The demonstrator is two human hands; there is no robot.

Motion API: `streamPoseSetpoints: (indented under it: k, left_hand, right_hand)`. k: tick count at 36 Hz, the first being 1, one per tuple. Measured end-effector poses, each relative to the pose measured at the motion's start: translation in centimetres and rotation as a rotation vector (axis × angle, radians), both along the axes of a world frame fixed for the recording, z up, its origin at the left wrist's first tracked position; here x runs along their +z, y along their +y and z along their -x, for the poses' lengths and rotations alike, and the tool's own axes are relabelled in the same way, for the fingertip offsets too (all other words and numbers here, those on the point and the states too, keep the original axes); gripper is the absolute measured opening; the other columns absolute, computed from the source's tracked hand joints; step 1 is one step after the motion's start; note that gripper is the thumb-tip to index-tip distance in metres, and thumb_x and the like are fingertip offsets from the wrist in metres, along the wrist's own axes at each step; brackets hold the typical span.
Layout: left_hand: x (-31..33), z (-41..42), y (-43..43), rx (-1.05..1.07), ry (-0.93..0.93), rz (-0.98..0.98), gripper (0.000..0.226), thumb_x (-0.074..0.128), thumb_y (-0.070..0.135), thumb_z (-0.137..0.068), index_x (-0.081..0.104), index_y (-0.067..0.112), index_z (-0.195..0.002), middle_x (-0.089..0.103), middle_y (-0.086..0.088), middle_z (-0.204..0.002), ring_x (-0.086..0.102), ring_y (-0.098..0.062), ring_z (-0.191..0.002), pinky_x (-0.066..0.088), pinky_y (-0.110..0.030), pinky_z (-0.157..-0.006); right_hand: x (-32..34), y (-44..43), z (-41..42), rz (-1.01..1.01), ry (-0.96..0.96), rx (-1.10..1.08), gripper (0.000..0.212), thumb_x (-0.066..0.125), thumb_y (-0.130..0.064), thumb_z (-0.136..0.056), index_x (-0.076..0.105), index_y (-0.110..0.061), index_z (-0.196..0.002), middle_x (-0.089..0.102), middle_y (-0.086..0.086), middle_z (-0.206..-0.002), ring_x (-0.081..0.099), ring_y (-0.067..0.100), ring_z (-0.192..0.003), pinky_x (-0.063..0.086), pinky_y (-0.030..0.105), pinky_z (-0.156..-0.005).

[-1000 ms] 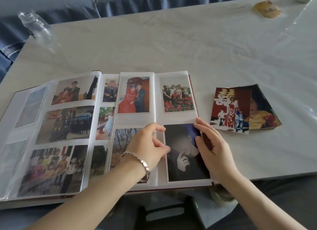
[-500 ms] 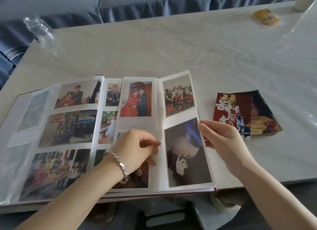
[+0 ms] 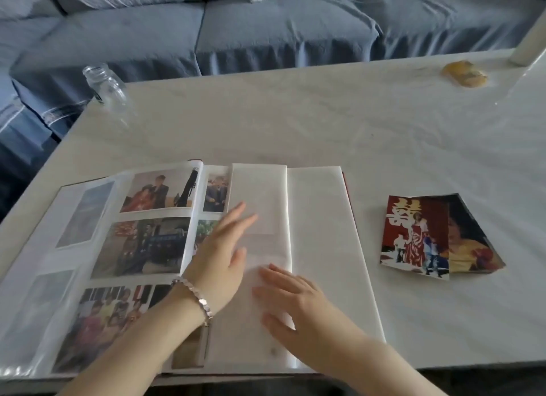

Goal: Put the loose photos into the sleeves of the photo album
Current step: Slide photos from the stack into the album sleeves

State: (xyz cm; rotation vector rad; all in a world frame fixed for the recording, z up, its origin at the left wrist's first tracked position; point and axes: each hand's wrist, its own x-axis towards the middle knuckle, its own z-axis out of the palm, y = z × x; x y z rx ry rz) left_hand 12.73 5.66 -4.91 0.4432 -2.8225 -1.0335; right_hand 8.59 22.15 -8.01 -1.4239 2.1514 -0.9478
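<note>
The photo album [image 3: 325, 248] lies open at the table's near edge. Its left pages hold filled sleeves; the pages at the middle and right show blank white sleeves. My left hand [image 3: 220, 256], with a silver bracelet on the wrist, lies flat with fingers spread on the turned page near the spine. My right hand [image 3: 291, 296] rests flat, fingers apart, on the lower part of the same white page. Neither hand holds anything. A small stack of loose photos [image 3: 434, 236] lies on the table to the right of the album, a red wedding picture on top.
A clear glass jar [image 3: 106, 85] stands at the table's far left corner. A yellowish wrapped item [image 3: 464, 73] lies far right. A white post [image 3: 529, 38] stands at the far right edge. A blue sofa [image 3: 266, 32] runs behind the table [image 3: 325, 124].
The page with the portrait photos has been turned over to the left, showing blank white sleeves. Both hands moved onto the turned page and now lie flat. The view has tilted up.
</note>
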Motion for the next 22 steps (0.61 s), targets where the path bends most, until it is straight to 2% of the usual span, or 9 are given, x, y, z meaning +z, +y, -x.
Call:
streamPoseSetpoints:
  k: [3, 5, 7, 9, 11, 13, 17, 19, 22]
  left_hand:
    - [-1.0, 0.5, 0.6, -0.153, -0.109, 0.163, 0.047, 0.035, 0.015, -0.1, 0.023, 0.039, -0.138, -0.002, 0.03, -0.142, 0.0, 0.008, -0.137, -0.002, -0.01, -0.109]
    - [-1.7, 0.9, 0.7, -0.147, -0.229, 0.247, 0.045, 0.019, 0.043, -0.099, 0.016, 0.041, -0.144, -0.006, 0.025, -0.148, -0.003, 0.004, -0.139, -0.006, -0.017, -0.109]
    - [-2.2, 1.1, 0.5, -0.114, -0.284, 0.378, 0.077, -0.009, 0.065, -0.077, 0.016, 0.041, -0.146, 0.003, 0.015, -0.155, 0.003, -0.005, -0.142, 0.0, -0.023, -0.112]
    - [-2.1, 1.4, 0.9, -0.089, -0.317, 0.456, 0.097, -0.022, 0.069, -0.064, 0.021, 0.039, -0.146, 0.015, 0.007, -0.156, 0.013, -0.013, -0.142, 0.007, -0.03, -0.115]
    - [-2.2, 1.7, 1.2, -0.065, -0.341, 0.516, 0.088, -0.011, 0.065, -0.072, 0.033, 0.035, -0.143, 0.033, -0.001, -0.149, 0.031, -0.023, -0.135, 0.02, -0.039, -0.112]
    - [-1.5, 2.3, 1.9, -0.039, -0.267, 0.561, 0.067, 0.014, 0.058, -0.085, 0.052, 0.029, -0.131, 0.054, -0.006, -0.129, 0.052, -0.029, -0.115, 0.036, -0.043, -0.101]
    - [-1.6, 3.2, 2.5, 0.01, -0.325, 0.503, 0.048, 0.029, 0.055, -0.093, 0.043, 0.033, -0.133, 0.038, 0.003, -0.132, 0.037, -0.023, -0.121, 0.024, -0.033, -0.105]
    - [-1.5, 3.9, 2.5, 0.031, -0.309, 0.466, 0.045, 0.035, 0.054, -0.093, 0.048, 0.029, -0.128, 0.033, 0.003, -0.134, 0.032, -0.021, -0.125, 0.022, -0.03, -0.106]
    - [-2.0, 4.8, 2.6, 0.056, -0.277, 0.39, 0.038, 0.043, 0.048, -0.093, 0.053, 0.02, -0.116, 0.027, 0.003, -0.145, 0.028, -0.02, -0.132, 0.019, -0.028, -0.108]
  right_hand:
    - [0.6, 0.7, 1.1, -0.02, -0.104, -0.016, 0.033, 0.047, -0.025, -0.096, 0.057, -0.02, -0.127, 0.033, -0.017, -0.144, 0.01, -0.021, -0.126, 0.004, -0.004, -0.098]
    - [1.3, 1.7, 2.5, -0.035, -0.177, -0.089, 0.03, 0.053, -0.023, -0.094, 0.059, -0.025, -0.124, 0.047, -0.019, -0.134, 0.03, -0.027, -0.115, 0.016, -0.006, -0.095]
    - [2.1, 3.2, 4.2, -0.083, -0.168, -0.201, 0.028, 0.055, -0.026, -0.092, 0.058, -0.037, -0.117, 0.052, -0.026, -0.12, 0.044, -0.024, -0.1, 0.03, -0.002, -0.091]
    - [2.4, 4.9, 6.2, -0.098, -0.088, -0.392, 0.028, 0.059, -0.023, -0.09, 0.058, -0.038, -0.113, 0.053, -0.026, -0.113, 0.049, -0.015, -0.094, 0.039, 0.005, -0.087]
    - [2.7, 6.7, 8.3, -0.077, 0.033, -0.672, 0.026, 0.062, -0.016, -0.087, 0.064, -0.024, -0.112, 0.058, -0.012, -0.113, 0.053, 0.002, -0.089, 0.037, 0.011, -0.079]
    - [3.1, 8.3, 10.2, -0.142, 0.096, -0.924, 0.034, 0.062, -0.02, -0.087, 0.06, -0.017, -0.121, 0.054, 0.003, -0.12, 0.052, 0.016, -0.099, 0.039, 0.023, -0.08]
    - [3.3, 10.4, 12.2, -0.431, 0.031, -1.127, 0.073, 0.065, -0.041, -0.083, 0.028, -0.016, -0.141, 0.04, 0.02, -0.128, 0.036, 0.035, -0.122, 0.038, 0.045, -0.096]
    - [3.0, 10.7, 12.6, -0.531, 0.001, -1.125, 0.089, 0.07, -0.045, -0.078, 0.018, -0.013, -0.143, 0.038, 0.024, -0.128, 0.036, 0.039, -0.122, 0.036, 0.047, -0.097]
    - [2.1, 10.6, 12.9, -0.566, -0.016, -1.113, 0.089, 0.075, -0.036, -0.076, 0.02, -0.011, -0.142, 0.05, 0.023, -0.122, 0.048, 0.038, -0.113, 0.042, 0.043, -0.087]
